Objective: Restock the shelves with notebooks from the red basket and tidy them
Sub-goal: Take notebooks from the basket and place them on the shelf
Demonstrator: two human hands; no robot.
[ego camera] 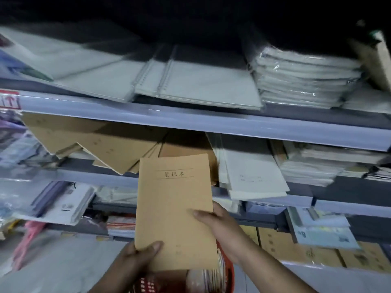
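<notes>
Before crowded shelves (190,121), both hands hold a brown notebook (175,208).

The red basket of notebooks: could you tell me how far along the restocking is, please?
Done: kraft notebooks already lie on the middle shelf, though the brown pile is fanned and crooked. In hand: the left hand and right hand grip one brown notebook before that shelf. Left: the red basket holds more, and the pile needs squaring.

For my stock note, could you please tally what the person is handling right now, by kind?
Brown notebook, held by left hand and right hand: 1
Red basket, below the hands: 1
Total: 2
</notes>
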